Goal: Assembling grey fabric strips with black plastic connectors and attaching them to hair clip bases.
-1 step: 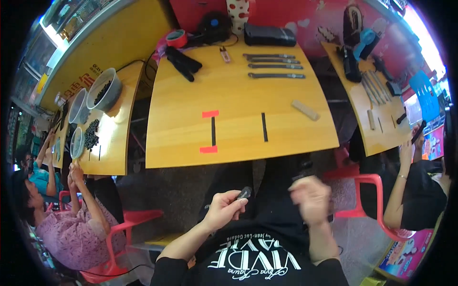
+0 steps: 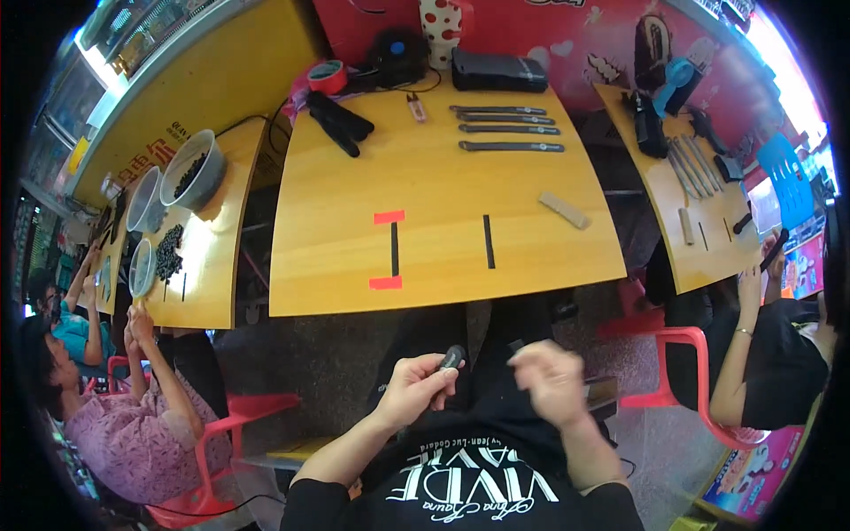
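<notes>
In front of my lap, my left hand [image 2: 416, 387] is closed, pinching a small dark rounded piece [image 2: 452, 357] between thumb and fingers. My right hand [image 2: 551, 382] is raised beside it, apart from that piece and smeared by motion. Its fingers are curled together, with a small dark bit [image 2: 517, 346] at their tips that I cannot name. On the table [image 2: 345, 186] beyond lie two thin black strips, the left strip [image 2: 395, 250] with a piece of red tape [image 2: 386, 283] at each end, the right strip [image 2: 488, 242] without tape.
A beige block [image 2: 564, 211] lies right. Several dark straps [image 2: 509, 131], pink-handled nippers [image 2: 416, 107], a long black folded item [image 2: 336, 122], a red tape roll [image 2: 328, 77] and a black case [image 2: 498, 70] sit farther back. People sit at side tables; plastic tubs [image 2: 194, 169] stand left.
My right hand has moved left, closer to my left hand. The left hand keeps its pinch on the dark piece with little movement.
</notes>
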The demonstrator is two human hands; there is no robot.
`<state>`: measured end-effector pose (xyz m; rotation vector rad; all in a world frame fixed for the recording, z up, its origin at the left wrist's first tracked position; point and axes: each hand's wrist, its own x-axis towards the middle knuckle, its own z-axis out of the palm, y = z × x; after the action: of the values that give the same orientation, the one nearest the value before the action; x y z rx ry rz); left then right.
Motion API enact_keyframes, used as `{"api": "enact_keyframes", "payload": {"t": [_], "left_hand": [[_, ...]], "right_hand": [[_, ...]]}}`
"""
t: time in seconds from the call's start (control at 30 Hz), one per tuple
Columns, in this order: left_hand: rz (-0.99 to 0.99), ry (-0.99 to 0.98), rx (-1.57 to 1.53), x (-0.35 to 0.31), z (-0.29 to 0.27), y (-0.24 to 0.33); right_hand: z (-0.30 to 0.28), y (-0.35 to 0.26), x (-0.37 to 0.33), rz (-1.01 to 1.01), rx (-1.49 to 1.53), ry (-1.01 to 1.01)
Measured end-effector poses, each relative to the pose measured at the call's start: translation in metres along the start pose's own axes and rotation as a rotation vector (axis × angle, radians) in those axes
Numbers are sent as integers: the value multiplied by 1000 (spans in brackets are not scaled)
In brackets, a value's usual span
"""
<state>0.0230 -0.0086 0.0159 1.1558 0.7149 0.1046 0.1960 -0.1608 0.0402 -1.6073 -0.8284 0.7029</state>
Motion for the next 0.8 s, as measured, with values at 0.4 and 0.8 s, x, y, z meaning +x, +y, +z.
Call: {"api": "enact_keyframes", "payload": {"t": [0.4, 0.8], "left_hand": [[-57, -115, -367, 4, -6, -10], [-52, -121, -345, 4, -3, -9]], "right_hand": [[58, 2, -2, -289, -465, 20], [57, -3, -1, -279, -510, -11]]}}
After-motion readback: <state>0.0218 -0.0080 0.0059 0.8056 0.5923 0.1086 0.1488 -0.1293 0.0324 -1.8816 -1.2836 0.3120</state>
